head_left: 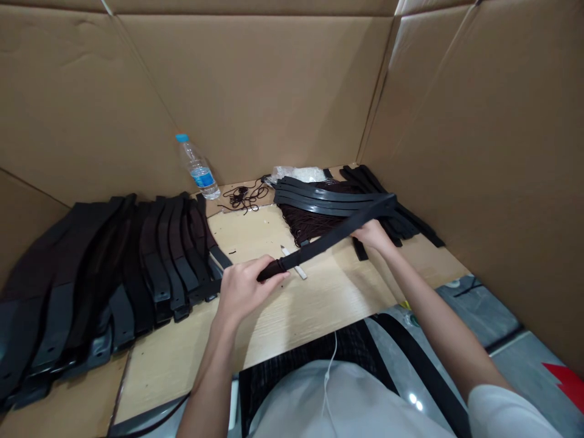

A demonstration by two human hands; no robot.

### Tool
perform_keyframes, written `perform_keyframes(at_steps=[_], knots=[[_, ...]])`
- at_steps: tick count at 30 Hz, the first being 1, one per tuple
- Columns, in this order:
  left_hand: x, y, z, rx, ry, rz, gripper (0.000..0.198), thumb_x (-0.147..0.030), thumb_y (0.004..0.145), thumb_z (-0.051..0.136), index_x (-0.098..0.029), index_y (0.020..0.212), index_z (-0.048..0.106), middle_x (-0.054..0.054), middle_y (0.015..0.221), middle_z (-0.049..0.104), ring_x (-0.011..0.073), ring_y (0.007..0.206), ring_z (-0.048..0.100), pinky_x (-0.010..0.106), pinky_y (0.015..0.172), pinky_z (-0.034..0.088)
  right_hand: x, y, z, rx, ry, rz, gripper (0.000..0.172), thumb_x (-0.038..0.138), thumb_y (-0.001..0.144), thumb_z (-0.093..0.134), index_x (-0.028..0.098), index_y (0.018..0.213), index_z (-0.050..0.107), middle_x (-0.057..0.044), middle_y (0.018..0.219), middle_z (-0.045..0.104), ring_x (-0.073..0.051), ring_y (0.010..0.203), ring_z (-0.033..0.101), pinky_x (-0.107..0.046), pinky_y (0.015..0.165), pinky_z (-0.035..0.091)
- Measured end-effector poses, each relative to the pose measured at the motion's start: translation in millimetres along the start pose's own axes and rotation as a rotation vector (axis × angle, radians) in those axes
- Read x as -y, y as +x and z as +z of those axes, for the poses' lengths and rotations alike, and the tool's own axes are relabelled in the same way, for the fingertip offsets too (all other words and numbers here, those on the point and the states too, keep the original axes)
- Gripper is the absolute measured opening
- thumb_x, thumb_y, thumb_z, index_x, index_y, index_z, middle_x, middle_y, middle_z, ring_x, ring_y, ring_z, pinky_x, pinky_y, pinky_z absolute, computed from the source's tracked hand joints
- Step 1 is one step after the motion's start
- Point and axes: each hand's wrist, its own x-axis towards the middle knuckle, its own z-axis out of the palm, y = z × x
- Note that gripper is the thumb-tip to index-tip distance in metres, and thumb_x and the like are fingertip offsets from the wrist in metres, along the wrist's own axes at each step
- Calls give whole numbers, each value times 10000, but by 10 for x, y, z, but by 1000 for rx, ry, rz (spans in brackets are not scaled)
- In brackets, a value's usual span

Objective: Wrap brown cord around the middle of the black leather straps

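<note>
A long, slightly curved black strip slants above the pale table, held between both hands. My left hand is closed around its lower part, where dark cord or wrapping shows beside the thumb. My right hand grips the strip near its upper end; its fingers are partly hidden behind it. Just under the strip lies a small white tool with a dark tip. Behind my right hand, bare black strips rest on a heap of dark brown cord.
Several overlapping black strips with dark brown middles cover the left side. A water bottle leans against the cardboard wall, near loose cord and a clear plastic bag. More dark strips lie at the right. Cardboard encloses the table.
</note>
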Motion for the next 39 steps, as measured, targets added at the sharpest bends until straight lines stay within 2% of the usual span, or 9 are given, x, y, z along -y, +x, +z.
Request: perform_keyframes(at_steps=[3, 6, 9, 14, 21, 27, 32, 35, 39], knots=[[38, 39, -35, -63, -119, -97, 305, -495, 770, 657, -196, 708, 663, -9, 631, 661, 139, 573, 566, 229, 557, 362, 60, -66, -21, 127, 71, 45, 206, 241, 716, 647, 163, 890, 723, -60, 714, 734, -182, 614, 644, -262, 531, 459], [45, 89, -43, -82, -261, -167, 310, -476, 744, 660, -179, 665, 619, -29, 583, 554, 120, 565, 481, 224, 551, 355, 79, -152, -7, 181, 127, 32, 269, 348, 745, 638, 155, 915, 717, -70, 764, 735, -175, 648, 639, -263, 551, 464], [0, 143, -30, -74, -403, -185, 349, -461, 720, 659, -170, 568, 540, -42, 533, 425, 99, 529, 384, 221, 499, 299, 66, -229, 44, 158, 139, -10, 376, 517, 753, 605, 153, 794, 694, -76, 775, 710, -178, 680, 616, -287, 616, 460], [-113, 206, -15, -49, -612, -165, 418, -464, 679, 668, -177, 484, 435, -53, 495, 305, 76, 486, 271, 221, 444, 209, 62, -308, 138, 62, 71, -42, 530, 697, 758, 479, 190, 636, 576, -37, 601, 583, -172, 584, 515, -297, 564, 362], [-208, 119, -61, -11, -661, -102, 347, -421, 744, 629, -170, 539, 506, -40, 497, 359, 85, 478, 318, 227, 437, 242, 129, -353, 293, -79, -53, -66, 352, 504, 817, 469, 220, 612, 508, -59, 618, 578, -204, 638, 511, -312, 620, 344], [-164, 68, -113, 28, -688, -99, 409, -474, 820, 579, -184, 548, 483, -33, 467, 413, 93, 456, 367, 235, 435, 279, 152, -369, 370, -156, -56, -84, 322, 452, 836, 479, 223, 611, 504, -60, 645, 558, -213, 680, 498, -320, 661, 361], [-57, 70, -116, -19, -712, -181, 457, -477, 861, 553, -184, 523, 461, -32, 434, 428, 78, 407, 355, 233, 401, 260, 280, -455, 464, -203, 68, -144, 355, 476, 872, 458, 203, 677, 574, -81, 840, 566, -240, 876, 492, -394, 853, 378], [-35, 70, -96, -32, -729, -221, 520, -520, 875, 527, -183, 486, 452, -24, 410, 433, 76, 383, 354, 233, 378, 245, 448, -523, 611, -163, 206, -185, 402, 498, 898, 438, 200, 670, 583, -79, 860, 584, -232, 893, 496, -409, 879, 378], [-24, 67, -59, -24, -732, -281, 585, -590, 866, 509, -183, 450, 447, -22, 367, 421, 75, 352, 341, 233, 357, 226, 780, -584, 808, -21, 443, -247, 471, 564, 907, 430, 211, 617, 544, -38, 721, 578, -195, 769, 522, -362, 783, 426]])
